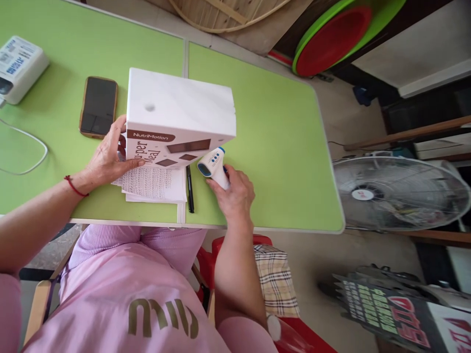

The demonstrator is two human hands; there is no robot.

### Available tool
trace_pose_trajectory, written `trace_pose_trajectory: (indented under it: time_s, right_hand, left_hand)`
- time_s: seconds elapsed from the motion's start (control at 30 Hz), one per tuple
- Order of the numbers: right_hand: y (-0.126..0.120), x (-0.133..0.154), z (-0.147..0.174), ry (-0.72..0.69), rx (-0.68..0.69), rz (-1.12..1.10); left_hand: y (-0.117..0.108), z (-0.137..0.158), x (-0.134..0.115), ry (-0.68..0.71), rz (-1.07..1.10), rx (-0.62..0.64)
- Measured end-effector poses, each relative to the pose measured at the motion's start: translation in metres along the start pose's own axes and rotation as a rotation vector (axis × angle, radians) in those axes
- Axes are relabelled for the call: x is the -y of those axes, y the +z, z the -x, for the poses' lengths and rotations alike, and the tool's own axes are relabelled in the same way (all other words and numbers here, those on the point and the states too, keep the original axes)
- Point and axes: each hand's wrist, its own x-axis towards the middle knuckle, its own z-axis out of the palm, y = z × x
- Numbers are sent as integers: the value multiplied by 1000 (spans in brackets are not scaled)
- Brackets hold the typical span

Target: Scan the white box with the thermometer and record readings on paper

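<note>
Possibly the NutriMotion box [180, 105], gripped one-sidedly by the left hand [105, 159], could tip onto the infrared thermometer [214, 165] the right hand [236, 195] clasps.

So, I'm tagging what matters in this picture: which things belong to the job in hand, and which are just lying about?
Job in hand, judging by the grip:
- white box, in the left hand
- thermometer-like device, in the right hand

Apparently lying about:
- phone
- pen
- written papers
- fan

Probably a home, given the table [279, 147], armchair [39, 305] and fan [401, 193].
</note>
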Motion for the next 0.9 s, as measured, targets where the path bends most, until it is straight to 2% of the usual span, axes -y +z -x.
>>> trace_pose_trajectory:
  time_s: [0.13,0.17,0.23,0.3,0.4,0.47,0.53,0.63,0.7,0.8,0.9]
  right_hand:
    - [-7,25,9,-38,-125,-109]
    - [-7,34,12,-42,-116,-175]
    - [-7,54,17,-56,-5,-270]
    - [-5,70,20,-51,55,-256]
    - [-4,82,18,-42,83,-205]
    - [-5,82,17,-53,114,-204]
    - [-9,78,17,-66,117,-233]
    - [-17,67,22,-94,56,-357]
    - [-21,61,29,-102,24,-473]
    - [-22,62,38,-88,-39,-689]
    - [-17,74,44,-40,-237,-876]
  left_hand:
    - [-5,3,-11,-21,-44,-47]
    - [-7,4,-16,-19,-66,-92]
    - [-10,6,-24,16,-104,-221]
    - [-13,9,-30,60,-137,-320]
    - [-15,17,-34,133,-224,-325]
    - [-14,21,-36,203,-249,-211]
    - [-11,23,-37,304,-226,-12]
    - [-1,22,-37,457,-245,279]
    - [6,22,-36,499,-276,414]
    - [15,25,-34,516,-262,531]
    - [19,28,-34,565,-212,565]
